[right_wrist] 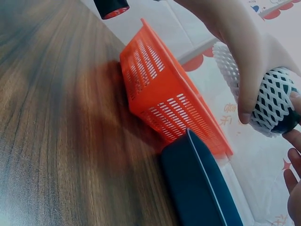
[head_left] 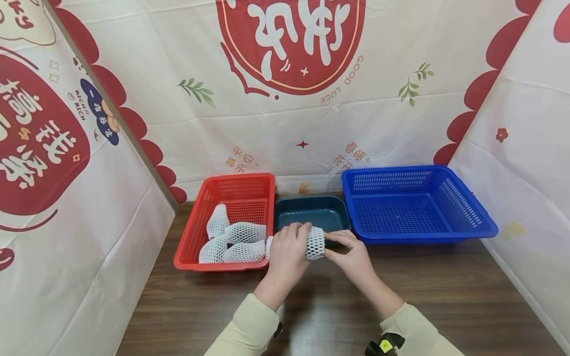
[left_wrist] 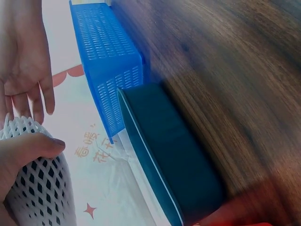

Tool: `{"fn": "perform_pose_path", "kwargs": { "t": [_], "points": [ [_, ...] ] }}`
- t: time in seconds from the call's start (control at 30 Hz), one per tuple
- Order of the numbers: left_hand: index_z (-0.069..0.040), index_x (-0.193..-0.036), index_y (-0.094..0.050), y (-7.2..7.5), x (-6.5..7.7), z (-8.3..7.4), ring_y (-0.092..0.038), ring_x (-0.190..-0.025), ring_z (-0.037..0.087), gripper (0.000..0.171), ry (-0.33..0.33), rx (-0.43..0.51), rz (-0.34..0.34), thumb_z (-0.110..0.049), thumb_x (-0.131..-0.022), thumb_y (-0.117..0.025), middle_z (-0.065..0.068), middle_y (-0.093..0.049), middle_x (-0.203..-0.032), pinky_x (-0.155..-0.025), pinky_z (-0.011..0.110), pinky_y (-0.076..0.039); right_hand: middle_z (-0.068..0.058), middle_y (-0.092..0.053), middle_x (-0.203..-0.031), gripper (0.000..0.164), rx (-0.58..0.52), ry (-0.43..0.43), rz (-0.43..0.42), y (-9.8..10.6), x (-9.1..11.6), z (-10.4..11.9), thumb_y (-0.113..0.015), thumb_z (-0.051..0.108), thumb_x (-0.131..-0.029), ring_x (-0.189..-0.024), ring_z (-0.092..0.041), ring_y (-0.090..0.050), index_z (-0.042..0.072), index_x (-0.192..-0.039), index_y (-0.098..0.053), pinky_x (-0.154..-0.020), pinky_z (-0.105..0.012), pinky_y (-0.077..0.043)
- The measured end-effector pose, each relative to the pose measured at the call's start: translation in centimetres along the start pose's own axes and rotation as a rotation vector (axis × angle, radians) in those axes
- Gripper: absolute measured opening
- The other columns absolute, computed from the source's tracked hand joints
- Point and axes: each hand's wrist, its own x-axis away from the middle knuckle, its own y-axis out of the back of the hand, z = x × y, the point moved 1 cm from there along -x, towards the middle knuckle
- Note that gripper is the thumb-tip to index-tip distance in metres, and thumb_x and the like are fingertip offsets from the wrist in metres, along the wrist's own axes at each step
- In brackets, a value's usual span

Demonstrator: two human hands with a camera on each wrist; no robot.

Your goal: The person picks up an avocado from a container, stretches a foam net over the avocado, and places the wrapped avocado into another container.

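Observation:
My left hand (head_left: 288, 249) grips a white foam net sleeve (head_left: 315, 243) around a dark, rounded, oblong thing, held level above the table's middle. The dark end (right_wrist: 286, 125) shows at the net's opening in the right wrist view; its kind is hidden by the mesh. My right hand (head_left: 354, 257) is at that opening, its thumb and fingertips pinching the net's edge around the dark end. Left of my hands, several white net-wrapped pieces (head_left: 245, 232) lie in a red basket (head_left: 196, 266). Behind them stands a dark green tray (head_left: 311, 201), partly covered by my hands in the head view.
A blue basket (head_left: 418, 235) with slotted walls stands at the back right of the brown wooden table (head_left: 427, 296). Printed white cloth (head_left: 276, 138) hangs behind and on both sides. The red basket and the green tray stand side by side near the back cloth.

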Motion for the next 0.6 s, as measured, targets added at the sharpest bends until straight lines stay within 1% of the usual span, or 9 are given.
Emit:
{"fn": "perform_pose_path", "kwargs": {
  "t": [0.13,0.33,0.37,0.5,0.6],
  "points": [
    [-0.012,-0.13,-0.055,0.0,-0.1,-0.1,-0.056,-0.102,0.023,0.071,-0.001,0.0,0.011,-0.033,-0.071,-0.087,0.009,-0.06,-0.118,-0.089,0.038,-0.05,-0.004,-0.069,-0.108,0.033,0.004,0.01,-0.009,-0.1,-0.1,-0.1,-0.083,0.006,-0.076,-0.105,-0.014,-0.057,0.005,-0.108,-0.074,-0.089,-0.019,-0.044],
    [-0.013,-0.129,-0.056,-0.1,-0.1,-0.2,-0.055,-0.103,0.023,0.069,-0.008,0.009,0.025,-0.032,-0.071,-0.088,0.01,-0.059,-0.119,-0.09,0.039,-0.05,-0.005,-0.067,-0.111,0.034,0.008,-0.053,-0.009,-0.4,0.1,0.3,-0.082,0.004,-0.077,-0.106,-0.016,-0.056,0.003,-0.109,-0.073,-0.09,-0.019,-0.043],
    [-0.013,-0.129,-0.056,-0.2,0.0,-0.2,-0.055,-0.103,0.023,0.069,-0.012,0.011,0.023,-0.032,-0.071,-0.088,0.01,-0.059,-0.119,-0.09,0.039,-0.05,-0.007,-0.067,-0.11,0.033,0.017,-0.048,-0.009,-0.4,0.1,0.7,-0.082,0.003,-0.076,-0.105,-0.017,-0.056,0.001,-0.108,-0.073,-0.09,-0.02,-0.044],
    [-0.014,-0.128,-0.058,-0.3,0.1,-0.3,-0.055,-0.103,0.024,0.066,-0.026,0.013,0.011,-0.032,-0.072,-0.087,0.01,-0.059,-0.118,-0.091,0.04,-0.049,-0.013,-0.067,-0.109,0.031,0.033,-0.045,-0.008,-0.4,0.3,2.8,-0.08,-0.002,-0.076,-0.104,-0.021,-0.056,-0.004,-0.106,-0.072,-0.09,-0.032,-0.049],
    [-0.014,-0.126,-0.059,-0.4,0.0,-0.4,-0.055,-0.102,0.024,0.062,-0.035,0.016,-0.007,-0.031,-0.073,-0.086,0.01,-0.059,-0.117,-0.09,0.04,-0.049,-0.016,-0.067,-0.109,0.032,0.033,-0.057,-0.006,-0.4,0.3,3.8,-0.079,-0.005,-0.075,-0.104,-0.024,-0.056,-0.007,-0.106,-0.071,-0.09,-0.033,-0.049]
  ]
}}
